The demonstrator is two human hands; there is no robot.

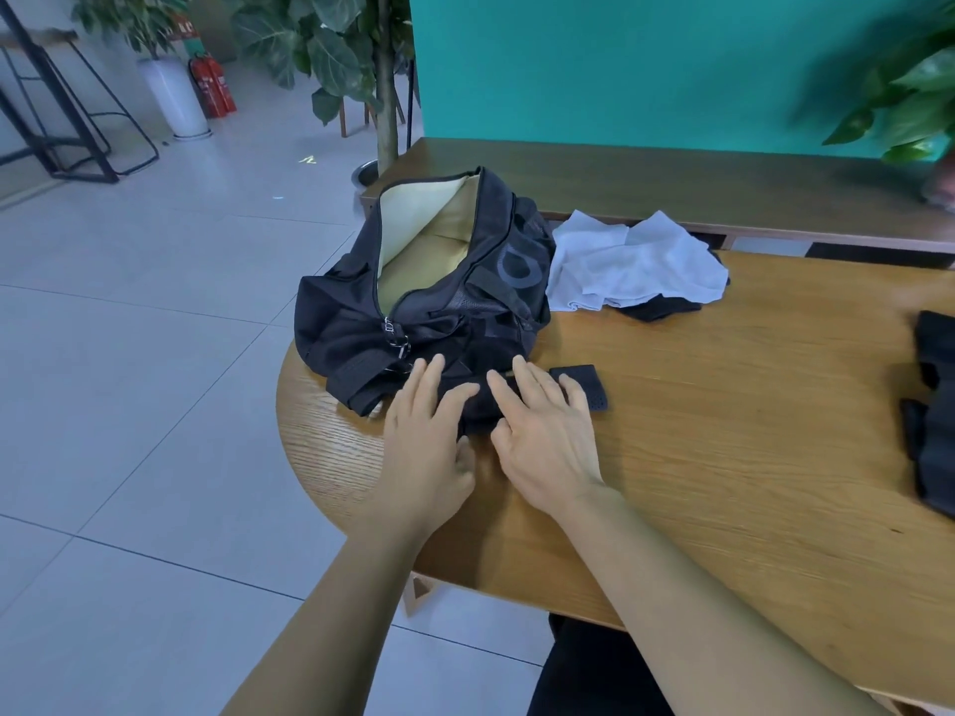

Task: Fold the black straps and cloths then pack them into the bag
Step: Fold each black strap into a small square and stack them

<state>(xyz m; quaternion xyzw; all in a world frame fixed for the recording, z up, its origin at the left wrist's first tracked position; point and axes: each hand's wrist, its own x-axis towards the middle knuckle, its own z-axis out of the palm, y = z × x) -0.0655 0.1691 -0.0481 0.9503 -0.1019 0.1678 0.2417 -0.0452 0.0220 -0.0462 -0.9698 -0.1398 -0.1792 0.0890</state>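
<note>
While both of my palms lie flat on the wooden table with a rounded end [723, 457], I press down on a black perforated fabric strap [581, 387] that runs crosswise beneath my fingers. My left hand [429, 431] has its fingers straight and spread, grasping nothing, the tips resting on the strap's left part where it meets the bag. My right hand [542, 431] is likewise loose and flat, fingers fanned over the strap's middle, thumb beside its near edge. To the right of my right fingertips the strap's free end shows, a flat dark rectangle dotted with small holes, lying on the wood. Just beyond my left fingertips sits the black soft duffel bag with pale yellow lining [424, 297], its zipper undone and the mouth gaping so the lining shows; large grey lettering marks its side, and metal zipper pulls hang near its front end. Farther away, past my right fingers, a crumpled white cloth [635, 263] lies against the bag's right side, partly covering a black cloth [656, 308] whose edge peeks out beneath it. Well off to the right of my right hand, at the frame's edge, is a heap of black padded straps [935, 410], folded loosely on the table.
</note>
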